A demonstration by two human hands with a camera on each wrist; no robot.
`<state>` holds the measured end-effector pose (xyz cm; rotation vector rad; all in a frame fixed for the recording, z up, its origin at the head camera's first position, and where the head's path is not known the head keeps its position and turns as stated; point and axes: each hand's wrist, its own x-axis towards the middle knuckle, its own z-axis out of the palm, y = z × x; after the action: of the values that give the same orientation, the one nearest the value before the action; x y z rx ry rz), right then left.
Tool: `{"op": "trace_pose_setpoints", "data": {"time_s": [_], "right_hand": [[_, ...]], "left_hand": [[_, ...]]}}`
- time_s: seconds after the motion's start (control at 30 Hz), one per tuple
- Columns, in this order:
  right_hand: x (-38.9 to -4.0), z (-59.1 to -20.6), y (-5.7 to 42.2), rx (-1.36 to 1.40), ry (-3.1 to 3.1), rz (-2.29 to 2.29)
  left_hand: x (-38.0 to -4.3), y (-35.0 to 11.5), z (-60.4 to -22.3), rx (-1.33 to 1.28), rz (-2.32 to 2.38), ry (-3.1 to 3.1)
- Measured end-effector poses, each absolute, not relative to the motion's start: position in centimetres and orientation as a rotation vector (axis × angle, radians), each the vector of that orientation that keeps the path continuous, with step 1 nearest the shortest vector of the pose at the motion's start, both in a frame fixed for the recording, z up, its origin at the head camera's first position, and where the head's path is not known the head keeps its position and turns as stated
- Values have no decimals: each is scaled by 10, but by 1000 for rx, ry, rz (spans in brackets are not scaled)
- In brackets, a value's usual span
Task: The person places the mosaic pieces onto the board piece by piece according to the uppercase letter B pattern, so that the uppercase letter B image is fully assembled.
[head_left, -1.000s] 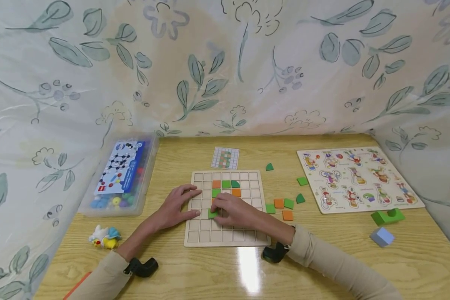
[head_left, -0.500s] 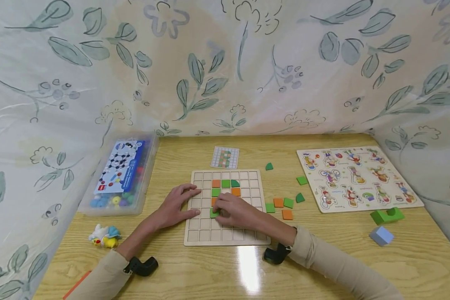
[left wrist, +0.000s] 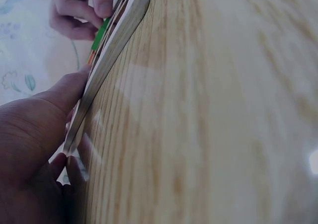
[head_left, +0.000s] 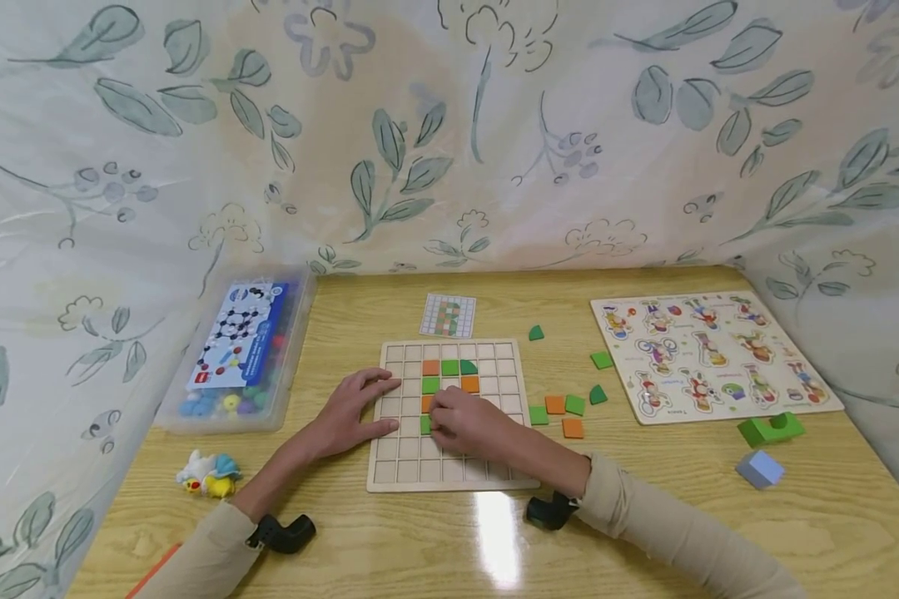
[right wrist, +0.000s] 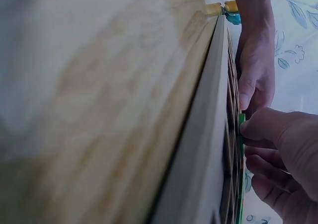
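Note:
A wooden grid board (head_left: pixel 409 471) lies in the middle of the table. My left hand (head_left: pixel 348 413) rests along its left edge, fingers fairly straight and spread, thumb apart on the rim. My right hand (head_left: pixel 470 423) is bent over the board, its thumb and fingertips pinching a green square tile (head_left: pixel 424 426) at a cell in the lower left part. The left wrist view shows that green tile (left wrist: pixel 101 33) edge-on at the fingertips. Above it sit an orange tile (head_left: pixel 430 367), a green tile (head_left: pixel 450 367), a green quarter-round (head_left: pixel 468 366) and others, partly hidden by my right hand.
Right of the board lie several loose green and orange tiles (head_left: pixel 554 404). A pattern card (head_left: pixel 448 315) is behind it. A picture puzzle (head_left: pixel 712 358), green block (head_left: pixel 770 428) and blue block (head_left: pixel 760 469) stand right. A plastic box (head_left: pixel 243 349) and small toy (head_left: pixel 208 474) are left.
My right hand has shifted slightly to the right, and the green tile under its fingertips has moved slightly right as well, level with the grid column. My left hand stays put.

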<state>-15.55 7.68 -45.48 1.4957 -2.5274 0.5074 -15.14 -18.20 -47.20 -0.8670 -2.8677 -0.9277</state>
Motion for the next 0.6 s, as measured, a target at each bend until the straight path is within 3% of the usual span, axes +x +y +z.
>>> {"op": "trace_pose_setpoints", "data": {"time_s": [0.6], "right_hand": [[-152, -453, 75, 1630, -2376, 248]], "left_hand": [[-150, -182, -473, -832, -941, -2886]]}}
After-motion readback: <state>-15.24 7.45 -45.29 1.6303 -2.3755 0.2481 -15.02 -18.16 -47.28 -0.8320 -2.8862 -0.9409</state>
